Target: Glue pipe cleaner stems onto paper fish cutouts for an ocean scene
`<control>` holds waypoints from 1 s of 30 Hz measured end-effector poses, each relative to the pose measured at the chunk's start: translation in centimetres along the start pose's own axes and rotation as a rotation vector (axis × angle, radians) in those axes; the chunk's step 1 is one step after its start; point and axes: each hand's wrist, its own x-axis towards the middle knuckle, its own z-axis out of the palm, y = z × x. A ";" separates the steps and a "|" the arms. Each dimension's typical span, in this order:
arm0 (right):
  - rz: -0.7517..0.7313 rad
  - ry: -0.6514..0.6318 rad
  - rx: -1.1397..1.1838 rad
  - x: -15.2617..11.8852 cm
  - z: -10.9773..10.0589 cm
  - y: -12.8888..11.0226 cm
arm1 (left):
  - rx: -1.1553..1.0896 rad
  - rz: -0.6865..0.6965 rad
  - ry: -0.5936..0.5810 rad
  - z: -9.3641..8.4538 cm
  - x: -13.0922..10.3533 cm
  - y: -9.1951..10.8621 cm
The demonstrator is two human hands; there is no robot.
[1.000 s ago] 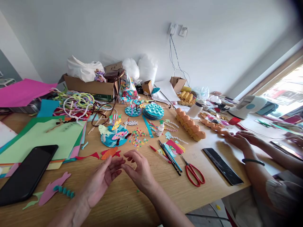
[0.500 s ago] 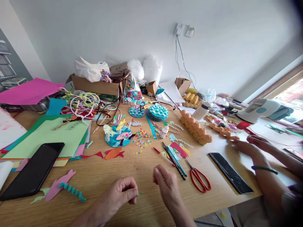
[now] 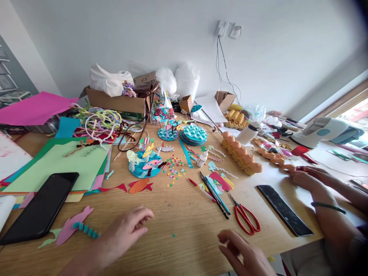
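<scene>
My left hand (image 3: 126, 232) hovers over the wooden table, fingers curved but apart from the thumb, with nothing between them. It is nearest the pink paper fish (image 3: 73, 226) and a teal pipe-cleaner coil (image 3: 87, 229). Lower right, my right hand (image 3: 243, 251) is slightly blurred, its thumb and fingers apart and holding nothing. Red-handled scissors (image 3: 245, 216) lie just beyond it. A tiny green scrap (image 3: 174, 235) sits between the hands. Further back, a blue round base (image 3: 143, 168) carries several paper fish, beside an orange fish (image 3: 139, 186) and scattered confetti (image 3: 174, 168).
Pencils (image 3: 214, 193), a glue bottle (image 3: 201, 159) and an orange egg carton (image 3: 240, 153) lie centre-right. A dark phone (image 3: 284, 210) is near another person's hands (image 3: 307, 178). At left, a black phone (image 3: 41, 205) overlaps stacked coloured paper (image 3: 57, 163).
My hands have moved apart, the left one leftward and the right one rightward and nearer the front edge. Their fingers have opened. The view has shifted slightly.
</scene>
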 end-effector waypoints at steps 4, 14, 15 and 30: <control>-0.152 -0.042 0.082 6.0 1.6 -5.1 | -0.040 -0.034 0.293 -3.7 0.7 -0.8; 0.098 -0.331 0.673 15.6 8.3 -9.7 | -0.754 -0.300 0.460 -3.7 -0.6 -0.4; 0.106 -0.341 0.722 15.9 8.7 -9.9 | -0.800 -0.312 0.444 -3.5 -0.8 -0.4; 0.156 -0.324 0.720 17.5 10.7 -11.6 | -0.980 -0.352 0.370 -2.9 -0.3 -1.3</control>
